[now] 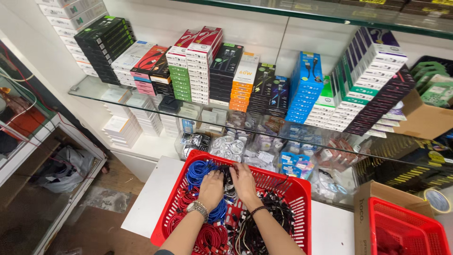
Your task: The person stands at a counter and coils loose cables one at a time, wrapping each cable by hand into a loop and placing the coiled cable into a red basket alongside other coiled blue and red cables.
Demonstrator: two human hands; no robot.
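Both hands dig into a red slotted plastic basket on a white table: the left hand, fingers curled, presses into coiled blue cables, while the right hand pinches a bundle of black cables near the basket's middle. Red cable coils fill the near side, sorted by colour, and a second red basket sits in a cardboard box beneath a glass shelf of stacked cable cartons.

cables in basket, shelf behind
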